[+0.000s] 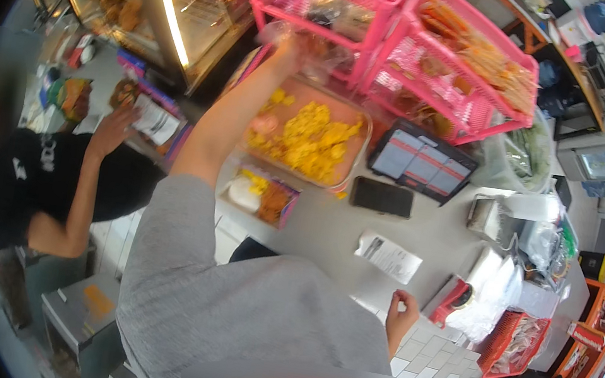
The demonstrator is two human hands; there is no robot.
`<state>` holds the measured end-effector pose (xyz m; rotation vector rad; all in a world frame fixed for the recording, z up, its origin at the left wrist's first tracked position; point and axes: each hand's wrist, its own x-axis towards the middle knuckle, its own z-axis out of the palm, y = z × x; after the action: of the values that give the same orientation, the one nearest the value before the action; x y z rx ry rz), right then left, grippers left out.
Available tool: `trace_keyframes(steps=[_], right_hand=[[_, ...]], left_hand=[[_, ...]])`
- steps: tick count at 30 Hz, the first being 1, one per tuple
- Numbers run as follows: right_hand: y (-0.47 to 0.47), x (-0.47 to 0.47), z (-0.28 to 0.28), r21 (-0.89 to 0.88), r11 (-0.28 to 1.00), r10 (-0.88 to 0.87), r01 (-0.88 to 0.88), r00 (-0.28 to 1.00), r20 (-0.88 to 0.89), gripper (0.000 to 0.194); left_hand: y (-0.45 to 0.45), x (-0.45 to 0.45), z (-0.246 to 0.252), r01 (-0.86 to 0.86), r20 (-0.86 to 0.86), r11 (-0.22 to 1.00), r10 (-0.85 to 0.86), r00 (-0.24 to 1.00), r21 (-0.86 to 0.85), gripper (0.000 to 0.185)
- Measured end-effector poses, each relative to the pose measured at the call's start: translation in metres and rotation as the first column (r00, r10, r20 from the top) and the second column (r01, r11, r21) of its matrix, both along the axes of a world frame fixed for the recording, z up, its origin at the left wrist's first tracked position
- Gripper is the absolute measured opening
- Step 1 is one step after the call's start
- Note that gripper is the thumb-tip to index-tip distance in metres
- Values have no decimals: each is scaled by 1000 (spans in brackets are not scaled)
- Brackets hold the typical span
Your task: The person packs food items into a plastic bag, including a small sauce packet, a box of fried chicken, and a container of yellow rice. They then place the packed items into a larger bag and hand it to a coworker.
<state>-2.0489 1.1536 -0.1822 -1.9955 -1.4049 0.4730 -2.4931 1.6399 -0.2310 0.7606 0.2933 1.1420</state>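
My left hand (288, 49) reaches forward to the lower level of a pink plastic basket rack (304, 22). It is blurred, with clear plastic around it, and its grasp cannot be made out. Below that forearm, a clear tub (366, 146) holds yellow scrambled egg (319, 136). On the counter edge nearer me, a small purple-edged food box (288, 210) contains white rice, egg and brown food. My right hand (402, 315) hangs beside the counter's near edge, fingers loosely curled, nothing visible in it. A printed paper slip (389, 256) lies just beyond it.
A tablet (424, 159) and a black phone (382, 197) lie right of the tub. Another pink rack (461, 66) holds skewers. Plastic bags (489, 293) and a red basket (510, 346) are at right. A co-worker's hand (111, 131) is at left, near another food box and a lit display case (168, 5).
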Motion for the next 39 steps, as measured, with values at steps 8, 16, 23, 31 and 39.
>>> trace_keyframes(steps=[8, 16, 23, 31, 39], right_hand=[[30, -31, -8, 58, 991, 116, -117, 993, 23, 9], [57, -99, -7, -126, 894, 425, -429, 903, -62, 13], [71, -166, -2, -107, 939, 307, -326, 937, -166, 17], [87, -242, -60, -262, 912, 252, -316, 935, -251, 48], [52, -193, -47, -335, 926, 96, -175, 967, -238, 67]], left_hand=[[-239, -57, 113, -207, -277, 941, 130, 952, -270, 18], [-355, -59, 71, 46, -849, 990, -141, 510, -136, 21], [-362, -57, -20, -622, -887, 663, 446, -119, 416, 34], [-378, -32, -31, -314, -908, 858, 417, -37, 407, 35], [-380, -32, -25, -171, -931, 947, 305, 203, 273, 54]])
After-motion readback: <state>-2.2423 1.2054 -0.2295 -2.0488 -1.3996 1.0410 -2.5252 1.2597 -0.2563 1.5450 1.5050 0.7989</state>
